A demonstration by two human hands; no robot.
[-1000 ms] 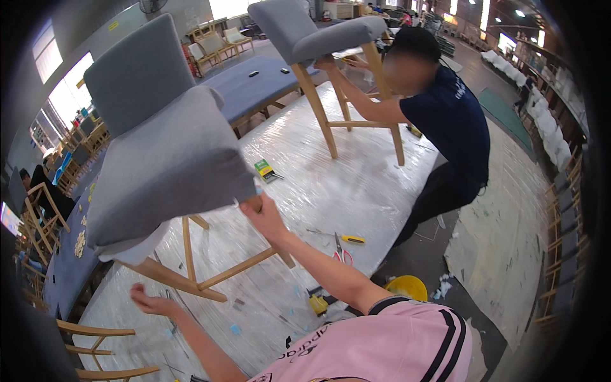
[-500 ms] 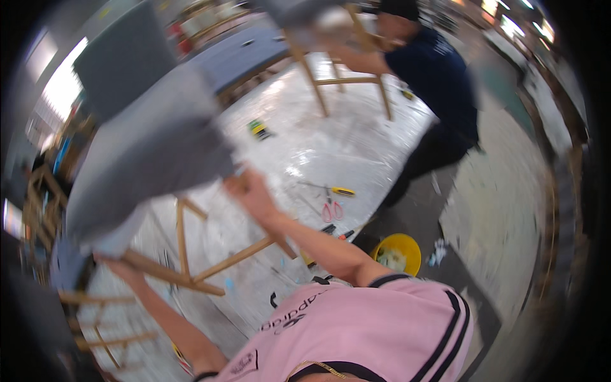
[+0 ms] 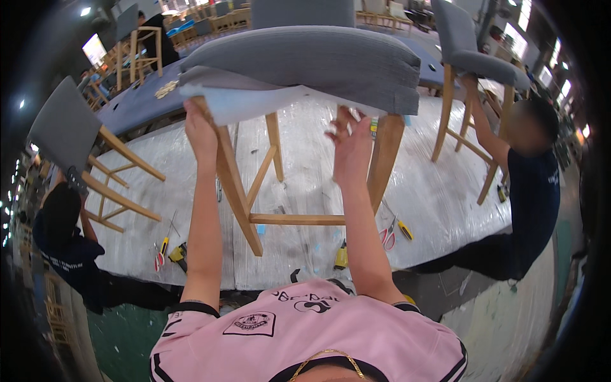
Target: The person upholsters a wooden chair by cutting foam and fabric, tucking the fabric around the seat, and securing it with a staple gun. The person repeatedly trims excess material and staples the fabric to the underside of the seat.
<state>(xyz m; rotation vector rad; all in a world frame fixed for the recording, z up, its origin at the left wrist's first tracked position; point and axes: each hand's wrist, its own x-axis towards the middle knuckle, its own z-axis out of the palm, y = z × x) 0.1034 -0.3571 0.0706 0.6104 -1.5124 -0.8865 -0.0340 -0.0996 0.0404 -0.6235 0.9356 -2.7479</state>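
Note:
A grey upholstered chair [image 3: 305,63] with wooden legs stands in front of me, its seat at about the height of my raised hands. Pale lining cloth [image 3: 254,105] hangs loose below the front of the seat. My left hand [image 3: 202,132] is closed round the top of the left front chair leg [image 3: 234,175], beside the lining's edge. Under the seat, just left of the right front leg [image 3: 386,156], my right hand [image 3: 352,145] is open. Its fingers are spread and partly curled, with nothing seen in them.
The plastic-covered table [image 3: 299,254] carries red-handled scissors [image 3: 388,237], a yellow-handled tool [image 3: 405,231] and a yellow-black tool [image 3: 341,256]. Co-workers handle similar chairs [image 3: 67,124] at left and right [image 3: 461,44]. A blue-grey padded surface [image 3: 137,102] lies beyond.
The chair has swung from my left round to straight ahead, its seat front now facing me. My right hand has left the chair leg it held and opened. My left hand stays on the chair.

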